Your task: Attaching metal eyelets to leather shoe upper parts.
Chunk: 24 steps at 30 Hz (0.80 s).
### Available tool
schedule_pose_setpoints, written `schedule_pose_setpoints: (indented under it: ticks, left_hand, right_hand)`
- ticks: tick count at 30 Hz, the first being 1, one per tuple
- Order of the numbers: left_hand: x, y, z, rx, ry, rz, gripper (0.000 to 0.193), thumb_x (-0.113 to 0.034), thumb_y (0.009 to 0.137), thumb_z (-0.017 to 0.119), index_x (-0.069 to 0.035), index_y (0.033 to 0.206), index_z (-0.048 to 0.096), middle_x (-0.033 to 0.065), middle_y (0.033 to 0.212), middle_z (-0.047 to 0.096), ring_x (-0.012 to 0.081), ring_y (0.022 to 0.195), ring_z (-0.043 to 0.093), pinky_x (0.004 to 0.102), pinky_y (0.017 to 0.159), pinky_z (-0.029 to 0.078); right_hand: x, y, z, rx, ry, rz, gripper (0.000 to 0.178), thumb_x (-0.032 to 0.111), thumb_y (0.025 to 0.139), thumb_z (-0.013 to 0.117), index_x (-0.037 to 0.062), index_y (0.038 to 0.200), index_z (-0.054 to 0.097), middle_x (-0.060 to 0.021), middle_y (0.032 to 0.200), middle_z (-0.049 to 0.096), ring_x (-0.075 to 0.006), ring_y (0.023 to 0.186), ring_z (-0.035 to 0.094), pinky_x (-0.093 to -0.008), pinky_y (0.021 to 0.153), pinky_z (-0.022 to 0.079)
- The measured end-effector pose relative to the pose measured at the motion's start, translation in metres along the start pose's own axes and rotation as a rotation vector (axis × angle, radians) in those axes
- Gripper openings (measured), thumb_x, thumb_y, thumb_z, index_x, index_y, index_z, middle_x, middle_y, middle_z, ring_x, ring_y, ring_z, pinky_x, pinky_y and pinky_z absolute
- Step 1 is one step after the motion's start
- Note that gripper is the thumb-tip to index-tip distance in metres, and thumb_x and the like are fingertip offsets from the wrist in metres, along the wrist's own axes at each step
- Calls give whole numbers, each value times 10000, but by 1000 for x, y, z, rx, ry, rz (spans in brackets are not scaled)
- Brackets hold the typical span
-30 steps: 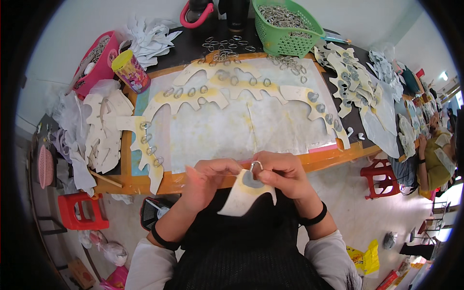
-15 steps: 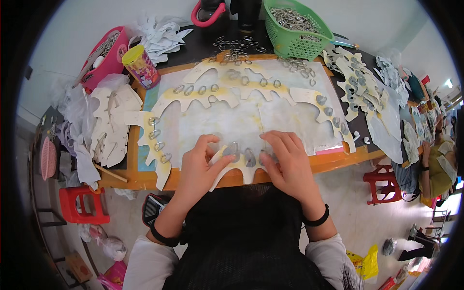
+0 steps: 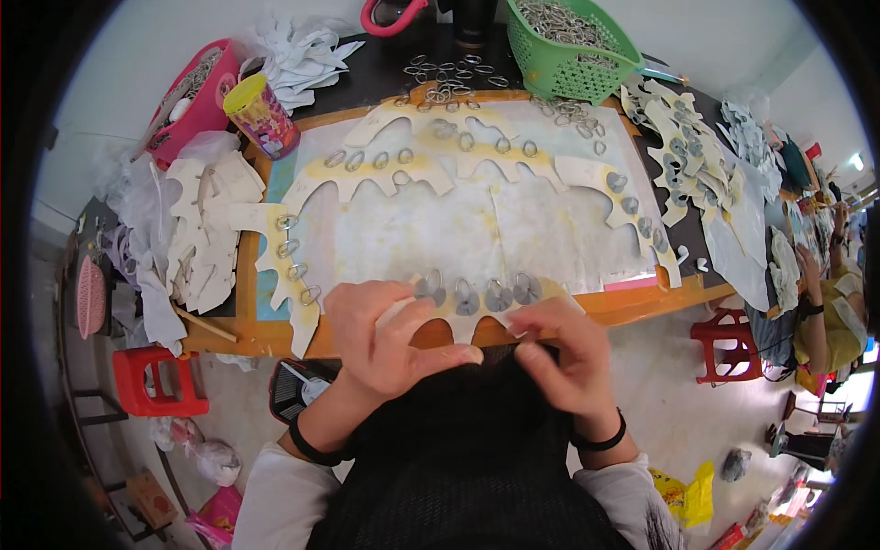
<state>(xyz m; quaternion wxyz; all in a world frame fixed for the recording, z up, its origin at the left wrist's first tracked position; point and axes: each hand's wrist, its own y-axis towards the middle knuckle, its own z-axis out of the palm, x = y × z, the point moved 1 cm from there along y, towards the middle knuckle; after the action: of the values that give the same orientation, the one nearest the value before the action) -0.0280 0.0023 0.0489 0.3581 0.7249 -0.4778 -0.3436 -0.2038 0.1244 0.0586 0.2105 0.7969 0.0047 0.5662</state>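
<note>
A scalloped off-white cutout piece (image 3: 465, 327) lies at the table's near edge, its upper side bearing several metal rings with grey fabric tabs (image 3: 499, 296). My left hand (image 3: 376, 332) covers the piece's left end. Its fingers bend over that end while the thumb stretches out apart, pointing right below the piece. My right hand (image 3: 566, 353) is at the piece's right-hand lower lobe, fingers bent and thumb apart from them. Similar pieces lie around: one with bare rings (image 3: 293, 247) at the left, one with grey-tabbed rings (image 3: 626, 203) at the right, others (image 3: 367, 171) farther back.
Loose metal rings (image 3: 449, 78) lie at the back, near a green basket (image 3: 573, 73) full of rings. A pink basket (image 3: 197, 101), a yellow-lidded canister (image 3: 261, 115) and stacked cutouts (image 3: 215, 247) stand left. More finished-looking pieces (image 3: 683, 147) pile up right. Another person (image 3: 834, 302) sits far right.
Both hands have shifted down toward the table edge, uncovering the row of grey-tabbed rings. My left thumb has swung below the piece; my right hand has come off the rings.
</note>
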Motion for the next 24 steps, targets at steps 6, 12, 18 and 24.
schedule_pose_setpoints:
  ticks: [6,12,18,24]
  left_hand:
    - [-7,6,7,0,-84,-3,551,-543,694,705,-56,901,553,107,942,550,234,756,524,349,626,347]
    - [-16,5,1,18,-111,11,493,-461,677,764,-67,881,548,110,960,538,247,789,526,353,620,361]
    - [-18,18,-4,366,-503,-186,487,-356,597,835,-63,896,587,119,1032,510,254,867,531,343,723,439]
    - [-19,19,5,566,-1018,-468,448,-220,578,855,-65,907,594,98,1056,512,190,931,514,308,777,425]
  right_hand:
    - [-1,7,21,152,334,-68,189,27,790,666,21,978,644,-65,845,611,-133,670,529,-243,628,416]
    - [-4,-3,28,97,644,129,63,64,833,649,15,821,610,-35,751,555,-117,724,494,-246,628,384]
    - [-1,-15,26,108,791,215,150,97,855,632,14,768,543,-40,743,550,-93,677,496,-224,581,383]
    - [-8,-22,37,101,821,72,160,117,868,616,30,769,525,-35,718,560,-75,599,510,-228,513,387]
